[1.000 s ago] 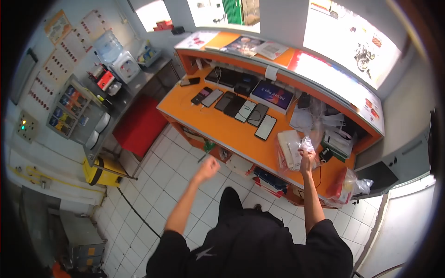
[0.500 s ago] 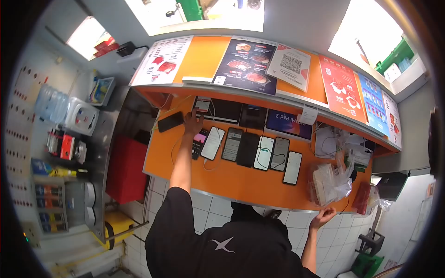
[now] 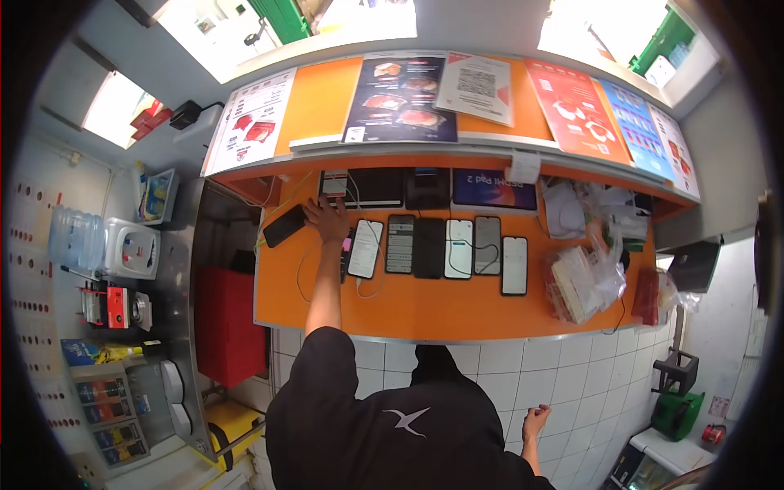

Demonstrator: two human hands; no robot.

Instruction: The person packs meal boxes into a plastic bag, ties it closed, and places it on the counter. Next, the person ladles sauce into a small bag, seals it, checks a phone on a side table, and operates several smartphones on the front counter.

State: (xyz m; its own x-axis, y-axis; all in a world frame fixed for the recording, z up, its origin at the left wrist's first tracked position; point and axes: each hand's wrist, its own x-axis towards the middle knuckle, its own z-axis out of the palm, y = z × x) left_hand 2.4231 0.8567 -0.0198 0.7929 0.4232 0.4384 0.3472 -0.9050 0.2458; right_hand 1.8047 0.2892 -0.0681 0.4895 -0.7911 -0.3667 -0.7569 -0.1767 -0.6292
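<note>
My left hand (image 3: 328, 219) reaches over the left part of the orange counter, palm down with fingers spread. It is beside a dark phone (image 3: 286, 226), just below a lit phone (image 3: 334, 181) at the back. My forearm partly covers another phone with a pink patch on its screen (image 3: 346, 245). Right of it lies a white-screened phone (image 3: 365, 248) with a cable plugged in. Several more phones continue the row, among them a black one (image 3: 429, 248) and a bright one (image 3: 459, 249). My right hand (image 3: 536, 421) hangs over the floor in front of the counter, fingers curled, nothing visible in it.
A shelf with menu sheets (image 3: 406, 98) overhangs the back of the orange counter (image 3: 425, 314). Under it stands a Redmi Pad 2 box (image 3: 493, 189). Plastic bags (image 3: 600, 278) lie at the right. A red bin (image 3: 230, 327) stands left. Loose cables cross the phones.
The view has tilted and shifted. My left hand has drawn back a little from the lit phone at the back, its fingers spread. My right hand has dropped away from the counter's front edge.
</note>
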